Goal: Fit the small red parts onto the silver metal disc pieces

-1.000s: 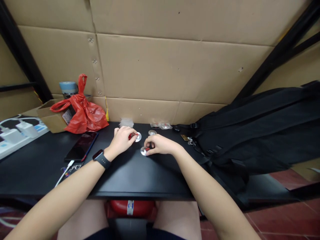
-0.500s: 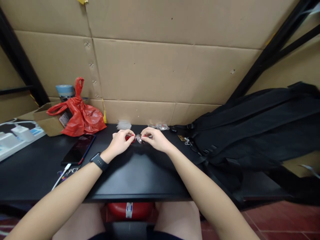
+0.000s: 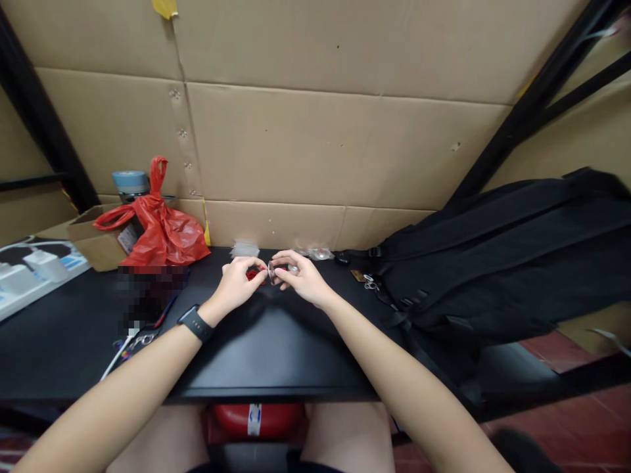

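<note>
Disc (image 3: 271, 272) at mid-frame: pinched by right hand (image 3: 306, 281); left hand (image 3: 235, 284) touches rim, hold unclear; steady, light pressure advisable.

Can't make out the full rim of the small disc (image 3: 271, 272), partly covered by fingers of the right hand (image 3: 306, 281), or the shape of the red item (image 3: 254, 274) behind the left hand's (image 3: 236, 282) fingers. Can't tell the contents of the tiny clear packets (image 3: 321, 253) along the worktop's (image 3: 236, 361) far edge. Can't see the phone (image 3: 152, 295) clearly through pixel blocks, the container's (image 3: 131, 182) base behind the red bag (image 3: 175, 236), or the power strip's (image 3: 44, 286) cut-off left end.
</note>
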A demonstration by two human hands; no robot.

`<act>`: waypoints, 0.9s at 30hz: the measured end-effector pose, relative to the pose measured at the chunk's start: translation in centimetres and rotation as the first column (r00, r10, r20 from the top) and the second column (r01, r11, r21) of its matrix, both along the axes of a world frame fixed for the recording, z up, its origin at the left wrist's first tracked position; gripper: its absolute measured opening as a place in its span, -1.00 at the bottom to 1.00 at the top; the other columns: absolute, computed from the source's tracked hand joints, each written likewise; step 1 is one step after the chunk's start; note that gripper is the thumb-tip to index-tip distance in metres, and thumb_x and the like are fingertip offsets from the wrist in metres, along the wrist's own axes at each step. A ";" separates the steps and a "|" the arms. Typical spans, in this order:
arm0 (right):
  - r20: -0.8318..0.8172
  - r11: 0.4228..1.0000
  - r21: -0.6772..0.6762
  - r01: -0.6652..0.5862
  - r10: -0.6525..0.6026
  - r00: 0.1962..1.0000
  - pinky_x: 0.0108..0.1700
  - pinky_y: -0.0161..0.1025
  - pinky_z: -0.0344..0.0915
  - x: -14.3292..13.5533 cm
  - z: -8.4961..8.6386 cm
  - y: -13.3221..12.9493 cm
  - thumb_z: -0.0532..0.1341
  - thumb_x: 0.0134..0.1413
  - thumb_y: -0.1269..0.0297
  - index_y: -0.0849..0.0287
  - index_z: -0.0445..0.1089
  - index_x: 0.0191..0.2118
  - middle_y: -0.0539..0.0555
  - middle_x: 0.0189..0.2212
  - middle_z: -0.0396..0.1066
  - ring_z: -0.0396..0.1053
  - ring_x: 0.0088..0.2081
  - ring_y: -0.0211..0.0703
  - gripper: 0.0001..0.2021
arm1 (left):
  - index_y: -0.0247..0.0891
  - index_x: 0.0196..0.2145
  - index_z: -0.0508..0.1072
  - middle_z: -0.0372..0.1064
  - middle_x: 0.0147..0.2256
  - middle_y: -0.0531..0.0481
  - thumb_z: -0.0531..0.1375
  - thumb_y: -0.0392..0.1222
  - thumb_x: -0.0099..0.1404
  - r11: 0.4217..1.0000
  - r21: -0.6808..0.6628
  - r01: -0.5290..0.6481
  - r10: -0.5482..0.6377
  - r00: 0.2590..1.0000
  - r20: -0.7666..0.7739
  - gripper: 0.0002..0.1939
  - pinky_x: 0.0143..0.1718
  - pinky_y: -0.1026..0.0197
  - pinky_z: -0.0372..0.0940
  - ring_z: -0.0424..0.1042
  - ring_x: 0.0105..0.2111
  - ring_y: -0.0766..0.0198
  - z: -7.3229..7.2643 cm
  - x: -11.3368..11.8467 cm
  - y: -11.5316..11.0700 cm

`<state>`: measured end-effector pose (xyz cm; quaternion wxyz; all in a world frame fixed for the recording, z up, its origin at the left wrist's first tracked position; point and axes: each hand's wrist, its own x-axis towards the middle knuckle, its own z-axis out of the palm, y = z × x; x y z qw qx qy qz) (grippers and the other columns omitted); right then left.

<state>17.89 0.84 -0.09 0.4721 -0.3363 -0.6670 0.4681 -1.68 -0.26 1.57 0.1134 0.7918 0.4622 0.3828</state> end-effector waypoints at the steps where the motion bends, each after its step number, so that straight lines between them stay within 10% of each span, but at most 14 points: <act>1: 0.006 1.000 -0.011 -0.007 0.007 1.000 -0.44 -0.35 0.44 0.0 0.0 0.0 0.32 0.06 0.16 0.05 0.40 0.02 0.09 -0.07 0.46 0.52 -0.39 -0.28 -0.62 | -0.15 -0.34 0.51 0.56 -0.23 0.03 0.17 -0.14 0.30 1.000 0.000 -0.003 0.003 1.000 -0.007 -0.88 -0.01 0.07 0.26 0.45 -0.10 0.11 0.0 0.0 0.0; 10: 0.013 0.995 -0.103 -0.015 0.016 1.000 -0.36 -0.28 0.49 0.2 0.1 -0.1 0.34 0.04 0.15 0.13 0.51 -0.03 0.07 -0.32 0.55 0.56 -0.35 -0.17 -0.64 | -0.13 -0.32 0.52 0.56 -0.21 0.02 0.19 -0.13 0.29 1.000 -0.027 -0.003 0.002 0.999 -0.054 -0.89 0.01 0.02 0.23 0.43 -0.07 0.08 -0.2 -0.1 0.2; 20: 0.197 0.997 0.071 0.031 -0.045 0.979 -0.36 -0.29 0.42 0.7 0.3 0.0 0.40 -0.09 0.24 0.13 0.45 0.01 0.13 -0.04 0.47 0.48 -0.43 -0.29 -0.54 | -0.11 -0.18 0.52 0.53 -0.11 -0.05 0.19 -0.17 0.18 0.987 0.081 -0.135 0.150 0.964 -0.218 -0.77 -0.02 -0.04 0.19 0.39 -0.05 0.00 -1.1 -1.8 2.4; 27: 0.636 0.878 0.466 0.108 -0.417 0.650 0.02 0.00 0.36 3.1 0.5 0.8 0.39 -0.07 0.41 -0.01 0.50 -0.04 0.10 -0.05 0.48 0.45 -0.05 0.04 -0.59 | -0.12 -0.02 0.52 0.34 0.18 -0.13 0.08 -0.07 0.29 0.978 -0.010 -0.206 0.181 0.877 -0.445 -0.63 0.05 -0.15 0.17 0.22 0.15 -0.13 -3.6 -5.1 5.9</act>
